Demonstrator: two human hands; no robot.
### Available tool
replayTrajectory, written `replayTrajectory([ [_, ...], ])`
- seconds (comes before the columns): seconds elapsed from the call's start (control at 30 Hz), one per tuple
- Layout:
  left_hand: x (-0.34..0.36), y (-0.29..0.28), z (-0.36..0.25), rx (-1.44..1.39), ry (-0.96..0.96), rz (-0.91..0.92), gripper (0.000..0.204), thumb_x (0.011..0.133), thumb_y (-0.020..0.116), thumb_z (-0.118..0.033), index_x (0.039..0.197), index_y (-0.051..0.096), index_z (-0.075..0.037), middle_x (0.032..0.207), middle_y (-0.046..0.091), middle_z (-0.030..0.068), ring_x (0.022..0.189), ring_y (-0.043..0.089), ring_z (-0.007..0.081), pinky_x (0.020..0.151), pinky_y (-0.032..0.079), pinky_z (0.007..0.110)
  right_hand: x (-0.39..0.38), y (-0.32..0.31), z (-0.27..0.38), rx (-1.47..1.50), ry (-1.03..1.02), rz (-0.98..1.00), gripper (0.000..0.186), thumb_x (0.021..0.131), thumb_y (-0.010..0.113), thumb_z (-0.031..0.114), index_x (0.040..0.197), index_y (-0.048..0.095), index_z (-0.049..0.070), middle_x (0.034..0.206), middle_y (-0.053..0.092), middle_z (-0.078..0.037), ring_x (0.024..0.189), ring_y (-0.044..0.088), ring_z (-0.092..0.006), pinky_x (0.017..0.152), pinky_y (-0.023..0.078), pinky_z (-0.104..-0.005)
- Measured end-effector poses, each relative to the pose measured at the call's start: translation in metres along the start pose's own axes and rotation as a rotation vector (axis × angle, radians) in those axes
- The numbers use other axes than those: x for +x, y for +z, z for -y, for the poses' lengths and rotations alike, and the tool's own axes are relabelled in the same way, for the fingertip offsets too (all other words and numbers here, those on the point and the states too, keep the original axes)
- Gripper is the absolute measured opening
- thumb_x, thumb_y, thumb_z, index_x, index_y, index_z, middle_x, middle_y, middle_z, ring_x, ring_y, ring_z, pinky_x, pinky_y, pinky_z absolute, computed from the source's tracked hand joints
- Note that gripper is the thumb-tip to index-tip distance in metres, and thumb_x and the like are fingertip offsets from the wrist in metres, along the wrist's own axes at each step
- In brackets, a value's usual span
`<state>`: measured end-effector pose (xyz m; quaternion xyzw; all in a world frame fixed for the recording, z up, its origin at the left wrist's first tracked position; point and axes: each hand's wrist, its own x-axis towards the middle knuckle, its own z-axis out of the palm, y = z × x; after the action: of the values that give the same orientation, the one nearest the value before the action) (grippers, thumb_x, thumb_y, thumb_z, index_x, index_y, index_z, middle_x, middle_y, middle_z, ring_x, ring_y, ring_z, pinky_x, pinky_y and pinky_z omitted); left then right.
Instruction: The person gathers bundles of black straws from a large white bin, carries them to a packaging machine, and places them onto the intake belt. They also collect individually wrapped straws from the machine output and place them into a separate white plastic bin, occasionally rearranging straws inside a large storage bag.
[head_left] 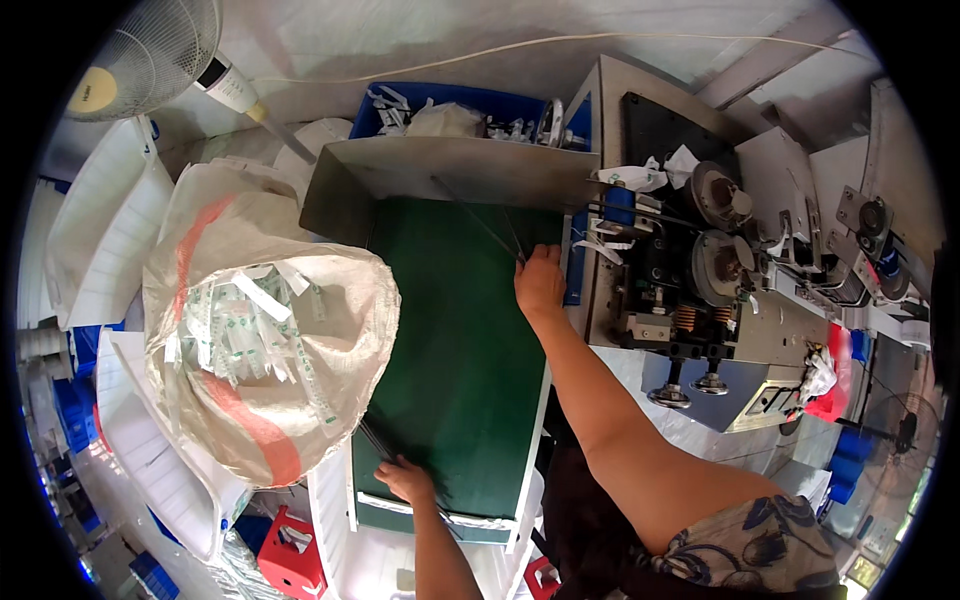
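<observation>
My right hand (pixel 541 282) is at the far right of a green conveyor belt (pixel 450 340), its fingers closed on long thin dark sticks (pixel 490 232) that slant away to the far left. My left hand (pixel 406 482) is at the belt's near left edge. Its fingers are closed around a small bundle of similar thin dark sticks (pixel 376 436), which points up toward the sack. Part of that bundle is hidden beside the sack's rim. What the sticks are exactly cannot be made out.
Left of the belt stands a large woven sack (pixel 345 350) full of white paper-wrapped strips (pixel 245 320). A metal guard (pixel 450 165) crosses the belt's far end, with a blue bin (pixel 365 125) behind it. A machine with wheels (pixel 720 270) stands right; a red stool (pixel 290 560) is lower left.
</observation>
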<state>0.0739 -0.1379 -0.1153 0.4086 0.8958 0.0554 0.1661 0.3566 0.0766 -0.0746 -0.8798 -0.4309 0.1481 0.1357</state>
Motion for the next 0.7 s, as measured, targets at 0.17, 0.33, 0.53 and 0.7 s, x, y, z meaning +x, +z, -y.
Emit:
replayTrajectory([
  [0.17, -0.004, -0.007, 0.019, -0.066, 0.158, -0.081, 0.020, 0.082, 0.044, -0.015, 0.084, 0.037, 0.004, 0.086, 0.046, 0.0215, 0.074, 0.050, 0.0387, 0.060, 0.040, 0.045, 0.018, 0.020, 0.007, -0.067, 0.075, -0.013, 0.017, 0.078, 0.047, 0.010, 0.090, 0.044, -0.001, 0.101, 0.041, -0.020, 0.076, 0.057, -0.0320, 0.067, 0.049, -0.0382],
  [0.33, -0.062, -0.033, 0.016, -0.648, -0.015, 0.277, 0.013, 0.082, 0.044, -0.011, 0.087, 0.039, 0.000, 0.066, 0.051, 0.0086, 0.057, 0.048, 0.0158, 0.049, 0.038, 0.027, 0.019, 0.013, 0.022, -0.060, -0.059, 0.115, 0.013, 0.080, 0.040, 0.009, 0.091, 0.043, 0.000, 0.092, 0.050, -0.017, 0.077, 0.057, -0.0308, 0.064, 0.049, -0.0366],
  [0.53, -0.142, -0.090, -0.050, -1.178, -0.247, 0.595, 0.013, 0.083, 0.045, -0.010, 0.093, 0.042, -0.002, 0.065, 0.047, 0.0021, 0.048, 0.039, 0.0058, 0.040, 0.030, 0.017, -0.025, -0.006, -0.014, 0.239, -0.142, 0.692, 0.024, 0.065, 0.057, 0.010, 0.086, 0.050, 0.001, 0.074, 0.056, -0.015, 0.061, 0.055, -0.0277, 0.051, 0.044, -0.0374],
  [0.7, -0.147, -0.170, -0.097, -1.340, -0.158, 0.656, 0.009, 0.086, 0.040, -0.014, 0.084, 0.041, -0.005, 0.059, 0.039, -0.0009, 0.044, 0.032, 0.0047, 0.037, 0.024, 0.017, -0.140, -0.116, -0.028, 1.160, -0.122, 1.318, 0.013, 0.074, 0.057, 0.015, 0.077, 0.049, 0.006, 0.057, 0.043, 0.001, 0.043, 0.035, -0.0067, 0.038, 0.027, -0.0204],
])
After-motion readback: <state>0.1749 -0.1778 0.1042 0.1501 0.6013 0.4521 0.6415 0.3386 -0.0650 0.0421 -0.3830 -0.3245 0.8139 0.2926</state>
